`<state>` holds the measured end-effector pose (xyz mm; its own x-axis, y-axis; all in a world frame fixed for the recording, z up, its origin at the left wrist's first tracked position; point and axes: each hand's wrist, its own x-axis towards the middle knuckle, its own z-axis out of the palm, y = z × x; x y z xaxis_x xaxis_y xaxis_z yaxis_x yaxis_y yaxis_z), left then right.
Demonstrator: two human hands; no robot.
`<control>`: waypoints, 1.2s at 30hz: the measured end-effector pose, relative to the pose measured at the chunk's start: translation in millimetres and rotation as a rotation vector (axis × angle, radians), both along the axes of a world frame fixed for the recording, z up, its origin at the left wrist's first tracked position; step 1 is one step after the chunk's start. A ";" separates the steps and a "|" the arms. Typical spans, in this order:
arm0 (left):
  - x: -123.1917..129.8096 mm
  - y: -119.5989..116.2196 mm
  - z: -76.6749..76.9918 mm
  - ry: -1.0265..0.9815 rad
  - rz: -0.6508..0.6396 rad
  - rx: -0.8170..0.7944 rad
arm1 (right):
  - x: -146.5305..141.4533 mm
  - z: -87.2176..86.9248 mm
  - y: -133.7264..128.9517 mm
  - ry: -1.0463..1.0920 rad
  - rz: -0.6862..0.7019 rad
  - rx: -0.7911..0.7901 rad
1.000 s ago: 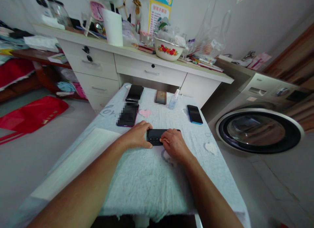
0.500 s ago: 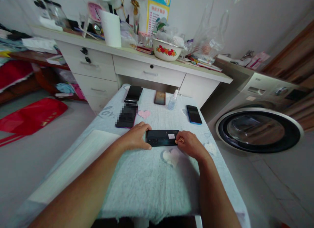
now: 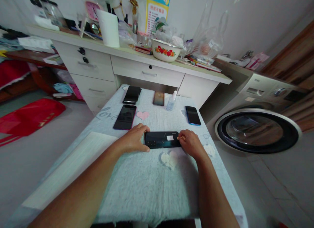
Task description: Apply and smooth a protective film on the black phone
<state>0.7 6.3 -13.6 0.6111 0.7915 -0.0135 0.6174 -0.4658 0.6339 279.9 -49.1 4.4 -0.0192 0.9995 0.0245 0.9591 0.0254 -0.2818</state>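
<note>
A dark smartphone (image 3: 160, 140) lies back up on the cloth-covered table, its camera block at the left end and a small white sticker near the right end. My left hand (image 3: 135, 138) holds the left end, with thumb and fingers along opposite edges. At the right end, my right hand (image 3: 190, 141) has its fingers curled and pinched together against the phone's edge. Whatever sits in that pinch, if anything, is too small to name. Farther left rests another phone (image 3: 125, 117), screen up. A clear spray bottle (image 3: 171, 101) stands beyond the held phone.
Black phones (image 3: 131, 94) lie stacked at the far left of the table (image 3: 152, 188). Beside the bottle is a brownish, blurred flat object (image 3: 158, 98). A blue-edged phone (image 3: 193, 115) lies at right. Behind stands a drawer desk (image 3: 149, 73); a washing machine (image 3: 257, 130) is at right.
My right hand has shifted slightly along the phone's right end, uncovering a little more of its back. My left hand keeps its hold. The whole view has tilted slightly.
</note>
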 end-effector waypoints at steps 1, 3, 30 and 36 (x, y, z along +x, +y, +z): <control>0.1 -0.2 0.6 -0.002 0.001 -0.001 | -0.7 -1.6 1.2 0.000 -0.008 0.011; 0.6 -0.7 2.1 -0.003 0.005 -0.006 | -2.7 -4.4 3.2 0.007 -0.030 0.037; 4.1 -4.4 8.1 0.001 0.026 -0.021 | -56.9 7.2 32.5 -0.195 0.090 0.021; 4.8 -4.2 8.9 0.008 0.032 -0.013 | -82.3 2.5 38.8 -0.131 0.125 0.027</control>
